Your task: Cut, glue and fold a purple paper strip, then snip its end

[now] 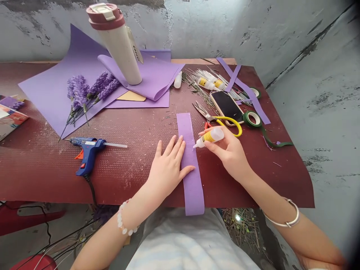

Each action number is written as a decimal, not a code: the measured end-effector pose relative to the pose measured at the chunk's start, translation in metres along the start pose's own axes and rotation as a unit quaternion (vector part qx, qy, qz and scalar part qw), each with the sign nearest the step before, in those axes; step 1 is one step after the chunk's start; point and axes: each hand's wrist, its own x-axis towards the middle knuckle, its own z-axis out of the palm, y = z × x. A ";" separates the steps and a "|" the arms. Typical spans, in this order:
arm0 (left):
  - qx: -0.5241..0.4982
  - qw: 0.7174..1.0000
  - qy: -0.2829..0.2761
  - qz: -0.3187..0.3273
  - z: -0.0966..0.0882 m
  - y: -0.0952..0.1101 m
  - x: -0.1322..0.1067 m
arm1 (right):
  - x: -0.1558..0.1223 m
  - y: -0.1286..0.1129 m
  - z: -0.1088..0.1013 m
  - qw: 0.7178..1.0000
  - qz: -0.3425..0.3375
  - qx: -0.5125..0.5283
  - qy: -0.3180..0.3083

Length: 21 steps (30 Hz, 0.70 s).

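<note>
Dark red desk (120, 180) holds a purple foam strip (192, 191) hanging over its near edge. Left hand (165, 170) lies flat on it, fingers (171, 148) open, keeping it still. Right hand (229, 152) pinches a small glue bottle (210, 137), tip just beside the strip.

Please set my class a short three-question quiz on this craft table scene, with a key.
1. What does the right hand hold?
2. True or false: the left hand touches the purple strip.
3. Which lies to the left of the strip: the blue hot glue gun or the yellow-handled scissors?

Key: 1. A small glue bottle. 2. True. 3. The blue hot glue gun.
</note>
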 end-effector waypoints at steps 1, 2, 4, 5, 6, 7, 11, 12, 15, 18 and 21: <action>0.001 1.000 -0.002 0.000 0.000 0.001 0.000 | -0.004 0.000 0.000 1.000 0.001 -0.012 -0.002; 0.001 1.000 -0.004 -0.001 -0.001 0.001 0.000 | -0.009 -0.001 0.000 1.000 0.000 -0.030 -0.007; 0.001 1.000 -0.010 -0.001 -0.001 0.002 0.001 | -0.018 -0.005 -0.001 0.997 -0.006 -0.070 -0.030; 0.001 1.000 -0.014 -0.002 -0.001 0.002 0.002 | -0.022 -0.007 -0.003 0.995 -0.006 -0.088 -0.047; -0.001 1.000 -0.018 -0.004 -0.001 0.001 0.003 | -0.025 -0.010 -0.005 0.993 -0.006 -0.103 -0.062; -0.004 1.000 -0.023 -0.004 -0.002 0.001 0.004 | -0.028 -0.013 -0.007 0.991 -0.011 -0.116 -0.069; -0.082 0.996 -0.027 -0.007 -0.008 -0.003 0.005 | -0.033 -0.025 -0.013 0.975 -0.149 -0.162 0.020; -0.132 0.991 -0.018 -0.015 -0.011 -0.004 0.004 | -0.034 -0.027 -0.013 0.964 -0.192 -0.174 0.053; -0.370 0.927 0.007 -0.064 -0.026 -0.004 0.000 | -0.036 -0.029 -0.003 0.941 -0.239 -0.215 0.110; -0.599 0.796 -0.029 -0.086 -0.039 0.000 -0.004 | -0.038 -0.023 0.012 0.947 -0.199 -0.240 0.071; -0.706 0.698 -0.051 -0.109 -0.044 0.003 -0.003 | -0.038 -0.011 0.021 0.933 -0.242 -0.267 -0.001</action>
